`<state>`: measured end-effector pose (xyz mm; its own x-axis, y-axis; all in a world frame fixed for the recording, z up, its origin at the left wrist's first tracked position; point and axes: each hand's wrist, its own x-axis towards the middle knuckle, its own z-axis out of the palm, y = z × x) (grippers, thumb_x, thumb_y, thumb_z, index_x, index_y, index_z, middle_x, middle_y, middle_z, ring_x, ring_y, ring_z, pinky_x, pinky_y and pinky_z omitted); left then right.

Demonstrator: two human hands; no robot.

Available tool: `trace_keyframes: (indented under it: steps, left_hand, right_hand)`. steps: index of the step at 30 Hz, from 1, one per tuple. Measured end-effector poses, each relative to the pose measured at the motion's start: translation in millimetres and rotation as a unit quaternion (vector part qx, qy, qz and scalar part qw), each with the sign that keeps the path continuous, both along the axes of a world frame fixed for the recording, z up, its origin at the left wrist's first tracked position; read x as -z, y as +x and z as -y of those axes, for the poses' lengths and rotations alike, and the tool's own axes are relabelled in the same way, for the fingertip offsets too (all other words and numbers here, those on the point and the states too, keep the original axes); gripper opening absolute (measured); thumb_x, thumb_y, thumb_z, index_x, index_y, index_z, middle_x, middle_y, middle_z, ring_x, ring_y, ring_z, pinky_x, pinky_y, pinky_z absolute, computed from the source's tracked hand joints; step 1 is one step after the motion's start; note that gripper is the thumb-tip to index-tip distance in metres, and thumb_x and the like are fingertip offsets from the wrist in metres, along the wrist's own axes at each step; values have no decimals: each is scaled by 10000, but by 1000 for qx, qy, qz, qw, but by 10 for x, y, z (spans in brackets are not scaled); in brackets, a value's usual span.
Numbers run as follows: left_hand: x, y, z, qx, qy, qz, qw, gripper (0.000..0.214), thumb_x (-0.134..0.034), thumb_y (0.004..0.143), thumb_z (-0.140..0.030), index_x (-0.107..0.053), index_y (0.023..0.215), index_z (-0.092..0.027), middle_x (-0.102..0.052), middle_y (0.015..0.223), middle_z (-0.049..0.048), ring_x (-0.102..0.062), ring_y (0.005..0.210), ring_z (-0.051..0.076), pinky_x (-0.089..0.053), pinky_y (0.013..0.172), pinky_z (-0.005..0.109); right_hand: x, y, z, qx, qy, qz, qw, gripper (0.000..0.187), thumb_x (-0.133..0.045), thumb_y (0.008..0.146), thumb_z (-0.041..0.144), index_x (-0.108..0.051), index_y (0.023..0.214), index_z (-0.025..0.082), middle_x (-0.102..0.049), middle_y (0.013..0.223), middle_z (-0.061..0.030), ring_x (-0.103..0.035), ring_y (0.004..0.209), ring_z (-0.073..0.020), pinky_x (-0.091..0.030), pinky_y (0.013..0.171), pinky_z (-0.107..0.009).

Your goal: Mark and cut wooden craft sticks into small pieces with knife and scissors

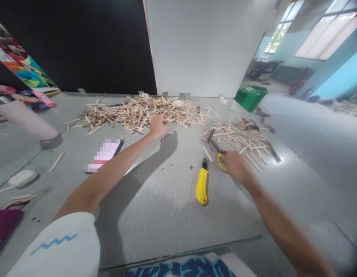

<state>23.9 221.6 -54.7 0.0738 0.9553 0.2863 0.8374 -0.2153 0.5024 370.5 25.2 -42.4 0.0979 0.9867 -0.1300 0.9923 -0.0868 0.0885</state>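
Note:
My left hand (pixel 159 125) is at the front edge of a large heap of thin wooden sticks (pixel 132 115). Its fingers are pinched together, and a short wooden stick (pixel 162 137) pokes out just below them. In my right hand (pixel 237 165) is a pair of scissors (pixel 216 146) with yellow and red handles. Their blades point away toward a smaller scatter of sticks (pixel 239 134). A yellow utility knife (pixel 202 186) lies between my arms, with one loose stick (pixel 207 154) beside its tip.
Left of my left forearm lies a phone (pixel 105 154). Farther left are a white mouse (pixel 22 178), a pink bottle (pixel 28 119) and a purple item (pixel 7 227). A green bin (pixel 250 98) stands at the back right. Black and white panels (pixel 196 50) rise behind the heap.

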Motion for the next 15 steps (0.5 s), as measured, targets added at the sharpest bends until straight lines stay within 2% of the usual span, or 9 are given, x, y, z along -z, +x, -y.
trace_keyframes:
  steps: [5, 12, 15]
  left_hand:
    - [19, 94, 74, 41, 11, -11, 999, 389, -701, 1059, -394, -660, 1376, -173, -675, 1374, 122, -703, 1166, 267, -626, 985, 482]
    - [234, 176, 205, 95, 6, -35, 995, 383, -697, 1062, -392, -660, 1380, -182, -669, 1389, 125, -699, 1174, 266, -625, 992, 480]
    - [274, 169, 210, 125, 17, -29, 992, 377, -694, 1064, -395, -664, 1375, -184, -669, 1390, 122, -698, 1175, 267, -624, 994, 478]
  right_hand:
    - [3, -3, 3, 18, 5, 3, 1000, 436, -625, 1089, 455, -746, 1251, 69, -774, 1133, -284, -796, 1085, -349, -572, 853, -338]
    - [-15, -17, 2, 26, 3, 0, 1000, 378, -627, 1093, 399, -752, 1236, 72, -776, 1145, -280, -793, 1109, -356, -574, 868, -343]
    - [-29, -27, 3, 27, -2, -5, 1000, 343, -592, 1105, 352, -759, 1225, 77, -781, 1148, -274, -792, 1111, -375, -575, 853, -363]
